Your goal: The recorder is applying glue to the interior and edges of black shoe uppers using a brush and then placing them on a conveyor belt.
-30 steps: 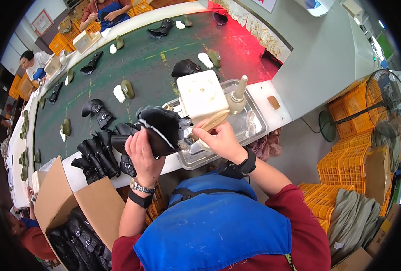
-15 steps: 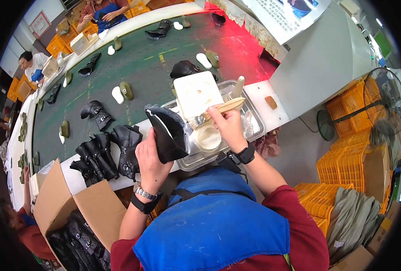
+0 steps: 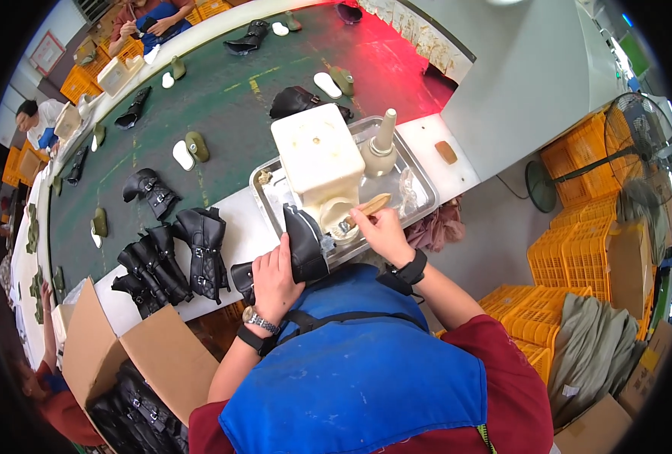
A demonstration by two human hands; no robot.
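My left hand is closed around a black boot upper, whose open edge faces the tray and shows a pale lining. Between the fingers of my right hand is a brush with a flat wooden handle. The brush's bristle end is down at the round cup on the front of a cream plastic container. That container stands in a clear shallow tray, beside a pale bottle with a long nozzle.
Several black boot uppers lie on the white table edge to my left, above a carton holding more. Across the green belt are boots, white insoles and olive lasts. Orange crates and a fan stand at right.
The brush has gone from just beside the upper's edge down to the cup. My left hand has lowered and tilted the boot upper, nearer to my apron.
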